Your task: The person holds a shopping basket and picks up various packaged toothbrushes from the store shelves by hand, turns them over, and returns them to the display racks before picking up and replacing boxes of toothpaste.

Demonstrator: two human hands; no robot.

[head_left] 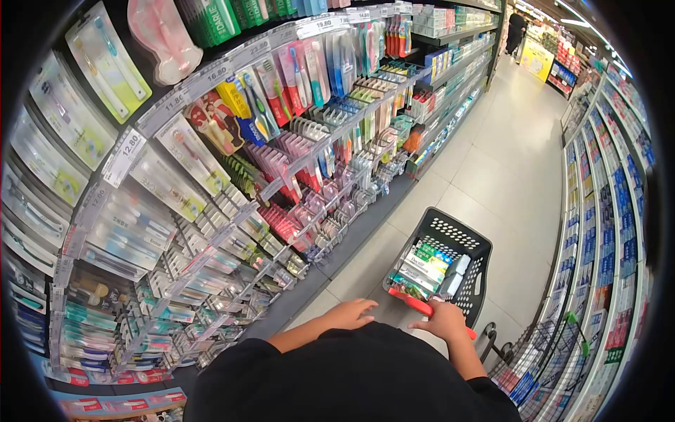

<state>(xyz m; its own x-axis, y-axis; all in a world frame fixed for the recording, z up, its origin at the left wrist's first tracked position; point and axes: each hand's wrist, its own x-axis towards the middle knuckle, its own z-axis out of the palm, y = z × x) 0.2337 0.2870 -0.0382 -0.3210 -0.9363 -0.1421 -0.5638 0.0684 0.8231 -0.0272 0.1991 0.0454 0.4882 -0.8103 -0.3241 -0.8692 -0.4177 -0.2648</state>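
My right hand (pixel 448 321) is closed over the red handle (pixel 419 304) of a black shopping basket (pixel 472 246) with holes in its walls. In the basket lie green-and-white boxes (pixel 427 266) and a white package (pixel 455 275); their exact contents I cannot make out. My left hand (pixel 351 314) is in front of my body, palm inward, fingers stretched out and holding nothing. It is nearest to the lower part of the toothbrush rack, without touching it.
Packaged toothbrushes (pixel 172 186) with price tags fill the shelves at left. Shelves of boxed goods (pixel 598 232) line the right side, with a wire basket (pixel 534 359) at lower right. The tiled aisle (pixel 492 151) runs forward to a person in dark clothes (pixel 516 32).
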